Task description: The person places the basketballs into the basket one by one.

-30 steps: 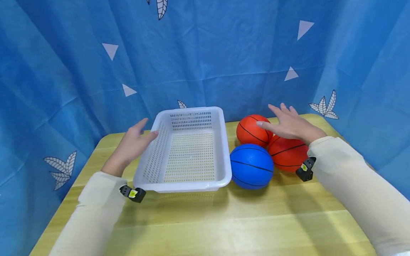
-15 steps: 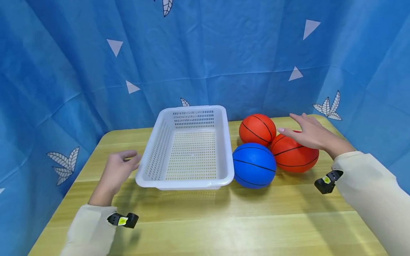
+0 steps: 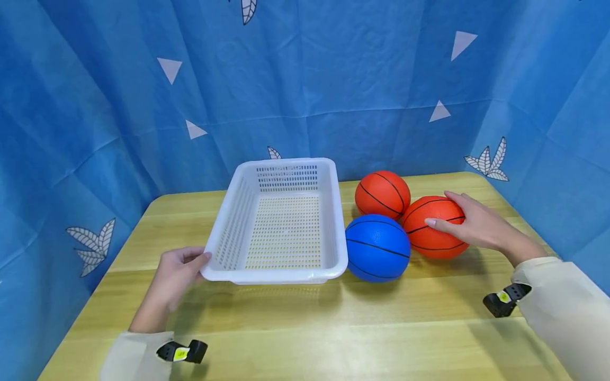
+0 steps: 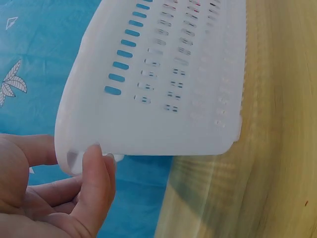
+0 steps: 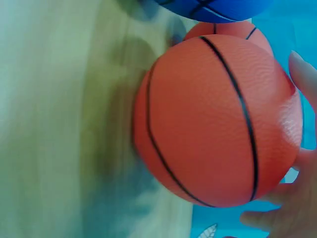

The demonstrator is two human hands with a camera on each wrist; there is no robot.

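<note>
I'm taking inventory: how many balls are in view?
3: blue ball beside the white basket; rear red ball near the curtain; right red ball gripped by the right hand. No others seem hidden.

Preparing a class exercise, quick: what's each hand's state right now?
Left hand: holding the white basket by its near-left corner.
Right hand: holding the nearer red ball.

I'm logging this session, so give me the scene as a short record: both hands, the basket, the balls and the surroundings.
Left hand: pinches the near left corner of the basket
Right hand: grips the near red ball
Basket contents: no balls
Blue ball: beside the basket, on its right
Far red ball: behind the blue one
Table: pale wood
Backdrop: blue, with triangle and leaf prints
</note>
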